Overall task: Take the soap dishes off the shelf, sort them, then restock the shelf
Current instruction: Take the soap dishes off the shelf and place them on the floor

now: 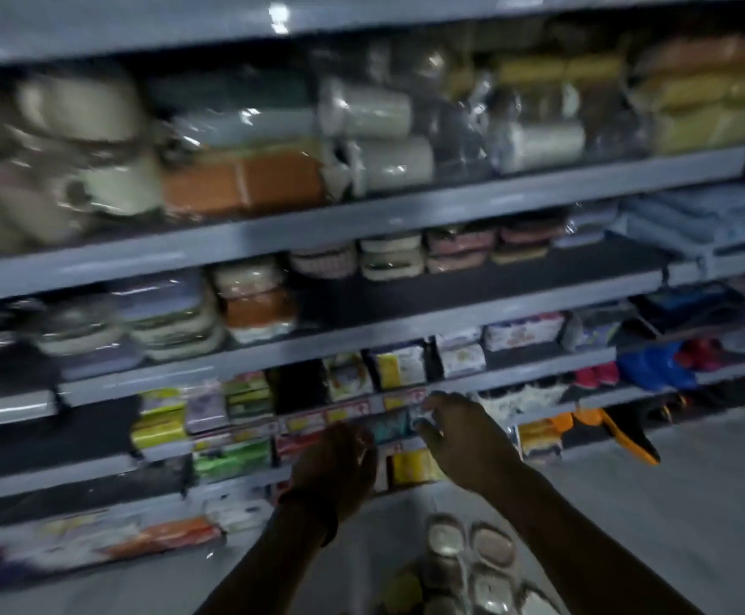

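You look to be between the sorting and the restocking: a pile of wrapped soap dishes [472, 565] sits on the floor, straight below your hands, while more soap dishes remain on the middle shelf [450, 304], some at its back [410, 255] and some toward its left end [171, 317].

Your left hand [339, 468] is curled, well below that middle shelf, but the blur hides whether it grips anything, so I cannot tell. Your right hand [455, 432] is just beside it, fingers [428, 403] spread and loose, close to a small teal packet [390, 426] between your 2 hands; contact is unclear.

Neither hand holds a soap dish. My judgement: the next move calls for you to drop both hands to the pile below, take a matched stack, and lift it to the bare stretch of the middle shelf.
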Motion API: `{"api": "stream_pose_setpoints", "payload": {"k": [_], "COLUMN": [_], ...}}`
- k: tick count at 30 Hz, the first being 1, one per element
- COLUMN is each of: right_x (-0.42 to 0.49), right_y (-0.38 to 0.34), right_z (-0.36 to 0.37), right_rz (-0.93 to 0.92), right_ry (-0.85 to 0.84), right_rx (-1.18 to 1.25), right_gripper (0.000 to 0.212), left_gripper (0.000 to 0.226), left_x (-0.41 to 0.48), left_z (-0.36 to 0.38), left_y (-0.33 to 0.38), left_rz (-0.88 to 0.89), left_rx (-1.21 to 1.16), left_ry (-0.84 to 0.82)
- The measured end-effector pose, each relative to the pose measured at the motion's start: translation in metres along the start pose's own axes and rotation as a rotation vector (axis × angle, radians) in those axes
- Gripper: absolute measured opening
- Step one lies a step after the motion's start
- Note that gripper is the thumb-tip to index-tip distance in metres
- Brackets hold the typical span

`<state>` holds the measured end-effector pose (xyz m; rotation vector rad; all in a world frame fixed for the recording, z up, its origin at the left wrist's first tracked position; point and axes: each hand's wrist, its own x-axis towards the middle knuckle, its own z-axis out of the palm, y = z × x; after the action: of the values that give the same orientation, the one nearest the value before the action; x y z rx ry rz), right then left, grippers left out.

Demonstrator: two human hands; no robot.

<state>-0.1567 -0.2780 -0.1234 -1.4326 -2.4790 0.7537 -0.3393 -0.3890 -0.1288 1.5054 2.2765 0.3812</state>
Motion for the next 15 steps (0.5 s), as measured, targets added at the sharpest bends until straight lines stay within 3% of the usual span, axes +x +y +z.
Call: {"api": "stream_pose_setpoints", "payload": {"k": [2, 5, 7, 8, 12, 15], "right_x": [0.012, 0.035, 0.054, 0.061, 0.100, 0.137], "right_y": [-0.039, -0.087, -0.112, -0.124, -0.166, -0.186], "right_z": [-0.008, -0.005, 0.004, 0.008, 0.020, 0.037], "right_rz": [-0.021, -0.033, -0.046, -0.043, -0.002, 0.056], "right_ry": [0.002, -0.029, -0.031, -0.040, -0.085, -0.029], "right_rx": [0.098, 0.271, 0.317, 0.314, 0.349, 0.377], "right_gripper": [0.011, 0.017, 0.009, 0.013, 0.033, 0.023], "left_gripper": [0.025, 0.015, 0.010, 0.012, 0.057, 0.057], "left_x": [-0.008, -0.008, 0.001, 0.007, 0.038, 0.053], "left_z": [-0.038, -0.081, -0.099, -0.108, -0.122, -0.132], "left_y": [-0.013, -0.031, -0.046, -0.052, -0.088, -0.117], "left_rz": [-0.071, -0.113, -0.130, -0.139, -0.241, -0.254], "left_rx": [-0.163, -0.296, -0.371, -0.404, -0.532, -0.676], "left_ry": [0.121, 0.280, 0.308, 0.306, 0.337, 0.505]}}
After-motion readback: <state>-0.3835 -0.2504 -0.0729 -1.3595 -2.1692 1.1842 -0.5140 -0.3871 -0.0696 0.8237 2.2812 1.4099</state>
